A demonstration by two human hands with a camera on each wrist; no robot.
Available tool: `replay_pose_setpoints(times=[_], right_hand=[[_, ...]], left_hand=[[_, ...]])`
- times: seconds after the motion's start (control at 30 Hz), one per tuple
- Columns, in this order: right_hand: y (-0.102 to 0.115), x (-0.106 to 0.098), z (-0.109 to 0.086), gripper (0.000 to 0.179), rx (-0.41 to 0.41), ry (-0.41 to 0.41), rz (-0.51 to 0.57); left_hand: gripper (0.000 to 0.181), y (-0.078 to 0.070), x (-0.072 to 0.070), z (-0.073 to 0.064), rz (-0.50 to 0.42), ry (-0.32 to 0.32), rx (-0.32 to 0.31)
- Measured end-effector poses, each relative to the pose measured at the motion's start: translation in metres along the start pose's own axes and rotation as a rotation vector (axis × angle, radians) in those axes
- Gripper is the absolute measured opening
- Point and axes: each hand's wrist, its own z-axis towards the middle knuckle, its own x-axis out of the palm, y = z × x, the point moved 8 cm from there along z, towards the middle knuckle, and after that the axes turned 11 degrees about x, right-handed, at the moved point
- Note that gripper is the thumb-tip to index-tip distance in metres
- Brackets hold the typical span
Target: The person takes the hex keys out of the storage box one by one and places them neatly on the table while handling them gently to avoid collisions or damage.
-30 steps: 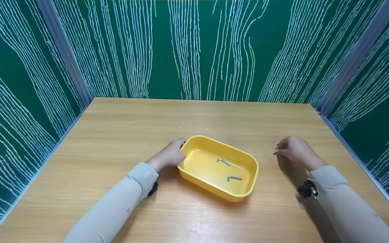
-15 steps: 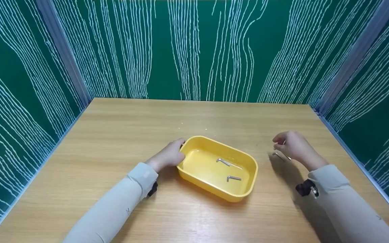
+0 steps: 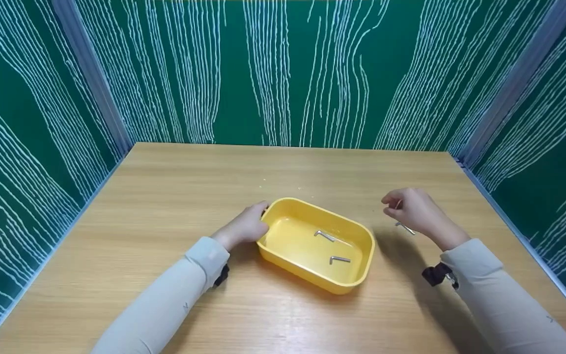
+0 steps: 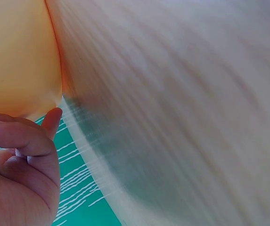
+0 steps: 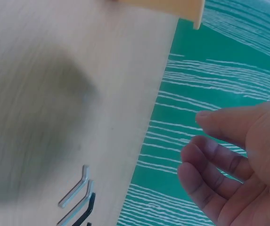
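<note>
My left hand (image 3: 244,225) grips the left end of a yellow plastic bin (image 3: 307,280); in the left wrist view its curled fingers (image 4: 24,136) lie against the bin wall (image 4: 21,56). Two silver L-shaped hex keys, one farther back (image 3: 325,236) and one nearer (image 3: 340,259), lie apart on the bin floor. My right hand (image 3: 413,209) is raised over the table right of the bin, fingers loosely bent, thumb apart, holding nothing. Below it lie several hex keys side by side: silver ones (image 5: 73,187) and a black one (image 5: 86,211), partly hidden by the hand in the head view.
The wooden table (image 3: 189,182) is bounded by green walls (image 3: 234,73) with white wavy lines at the back and both sides. Small pale specks (image 3: 263,180) lie on the wood behind the bin.
My right hand has lifted and moved left toward the bin, uncovering a hex key on the table. Its fingers have spread a little. The left hand and bin have stayed put.
</note>
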Motion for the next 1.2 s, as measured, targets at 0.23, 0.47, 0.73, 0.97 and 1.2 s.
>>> replay_pose_setpoints(times=[0.23, 0.47, 0.73, 0.97, 1.2], right_hand=[[0.007, 0.001, -0.002, 0.022, 0.024, 0.031, 0.015], [0.018, 0.001, -0.005, 0.020, -0.017, 0.006, -0.003], [0.030, 0.004, -0.009, 0.021, -0.053, 0.016, 0.015], [0.040, 0.006, -0.013, 0.020, -0.106, 0.006, 0.021], [0.048, 0.009, -0.016, 0.023, -0.127, 0.028, 0.032]], left_hand=[[0.055, -0.002, 0.000, 0.000, -0.003, -0.011, 0.005], [0.055, -0.001, 0.000, 0.000, -0.008, -0.008, 0.003], [0.057, -0.001, 0.001, -0.001, -0.008, -0.009, -0.014], [0.059, -0.001, 0.001, -0.001, -0.011, 0.002, -0.010], [0.060, 0.000, 0.001, 0.000, 0.005, 0.004, -0.021]])
